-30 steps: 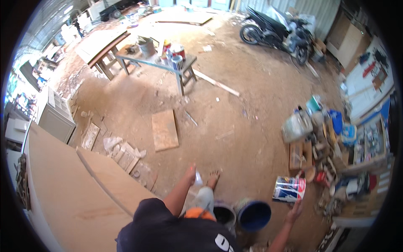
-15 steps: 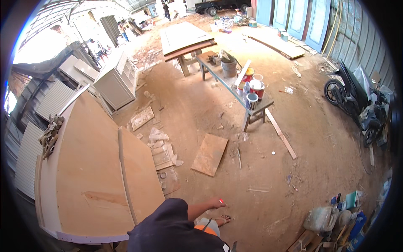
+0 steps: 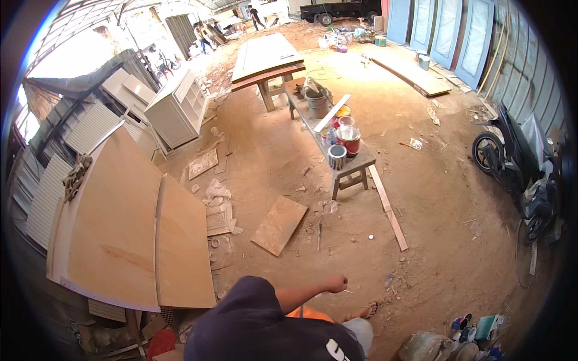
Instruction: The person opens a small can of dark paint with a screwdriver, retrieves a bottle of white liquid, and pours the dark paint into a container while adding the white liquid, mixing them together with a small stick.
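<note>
My left hand [image 3: 339, 283] reaches out over the dirt floor at the lower middle, at the end of a bent forearm from a dark sleeve. Its fingers are curled closed, and a thin white stick [image 3: 348, 292] pokes out beside them. Too small to make out is what kind of stick it is. Below the hand, one bare-toed foot in a sandal [image 3: 368, 310] stands on the ground. My right hand is out of view.
To the left lies a large brown wooden panel [image 3: 114, 222]. Ahead, a bench [image 3: 360, 163] carries paint cans [image 3: 337, 157] and a bucket [image 3: 317, 103]. A loose board [image 3: 280, 225] and wood strips [image 3: 388, 207] lie on the floor. A motorcycle [image 3: 512, 159] stands at right.
The view has shifted, so the bench sits further left. My left hand has moved right and is now curled; a red-and-white patch seen at it earlier no longer shows.
</note>
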The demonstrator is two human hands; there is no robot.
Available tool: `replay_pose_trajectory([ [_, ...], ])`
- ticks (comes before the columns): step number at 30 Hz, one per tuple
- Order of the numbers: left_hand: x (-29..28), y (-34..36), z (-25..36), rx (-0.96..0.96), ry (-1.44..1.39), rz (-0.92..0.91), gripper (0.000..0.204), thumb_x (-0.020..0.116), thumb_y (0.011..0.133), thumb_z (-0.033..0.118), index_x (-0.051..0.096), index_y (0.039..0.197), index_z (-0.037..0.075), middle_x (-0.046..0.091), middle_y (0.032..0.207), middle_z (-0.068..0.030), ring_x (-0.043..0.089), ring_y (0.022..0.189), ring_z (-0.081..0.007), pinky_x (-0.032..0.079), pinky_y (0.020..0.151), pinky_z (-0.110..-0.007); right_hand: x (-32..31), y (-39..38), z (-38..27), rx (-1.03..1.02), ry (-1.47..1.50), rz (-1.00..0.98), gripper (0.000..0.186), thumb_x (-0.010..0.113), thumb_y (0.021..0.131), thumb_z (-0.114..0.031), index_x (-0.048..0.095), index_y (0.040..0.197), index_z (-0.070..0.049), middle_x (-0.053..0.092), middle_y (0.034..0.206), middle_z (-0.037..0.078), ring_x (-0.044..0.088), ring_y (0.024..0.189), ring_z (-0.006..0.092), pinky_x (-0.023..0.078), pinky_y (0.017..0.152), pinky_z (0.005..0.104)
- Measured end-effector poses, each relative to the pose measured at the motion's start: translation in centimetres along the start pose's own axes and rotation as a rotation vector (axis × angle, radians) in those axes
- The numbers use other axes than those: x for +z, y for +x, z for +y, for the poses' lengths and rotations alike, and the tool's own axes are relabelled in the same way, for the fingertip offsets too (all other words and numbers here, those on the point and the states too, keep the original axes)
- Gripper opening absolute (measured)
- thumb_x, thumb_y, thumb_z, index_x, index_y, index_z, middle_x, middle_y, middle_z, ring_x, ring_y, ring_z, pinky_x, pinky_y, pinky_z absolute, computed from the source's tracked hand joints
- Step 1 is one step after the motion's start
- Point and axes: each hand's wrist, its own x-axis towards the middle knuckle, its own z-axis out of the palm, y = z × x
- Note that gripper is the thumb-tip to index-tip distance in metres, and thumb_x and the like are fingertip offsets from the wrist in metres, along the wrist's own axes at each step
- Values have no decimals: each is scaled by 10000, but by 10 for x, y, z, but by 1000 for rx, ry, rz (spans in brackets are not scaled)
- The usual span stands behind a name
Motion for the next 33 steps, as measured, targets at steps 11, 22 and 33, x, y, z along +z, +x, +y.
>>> replay_pose_trajectory([
  [11, -55, 116, 153, -121, 613, -477, 292, 649, 710, 252, 738, 891, 42, 708, 901, -172, 675, 858, -347, 531, 741, -442, -83, 290, 90, -127, -138, 128, 530, 525, 971, -425, 625, 1146, 65, 663, 866, 172, 598, 739, 286, 481, 698, 385],
  [22, -154, 393, 353, 23, 421, -1226, 418, 545, 885, 362, 689, 1053, 7, 711, 985, -136, 657, 918, -210, 491, 858, -360, -75, 357, 13, 1058, -78, 161, 522, 560, 889, -547, 637, 1040, -53, 682, 956, 209, 652, 816, 408, 522, 760, 453],
  [33, -61, 596, 522, -8, 534, -1297, 319, 559, 894, 255, 667, 1093, 30, 697, 992, -36, 632, 903, -161, 495, 823, -346, -115, 393, 23, 1220, 688, 736, 340, 535, 955, -266, 509, 1176, -9, 629, 1018, 204, 614, 948, 296, 480, 823, 387],
])
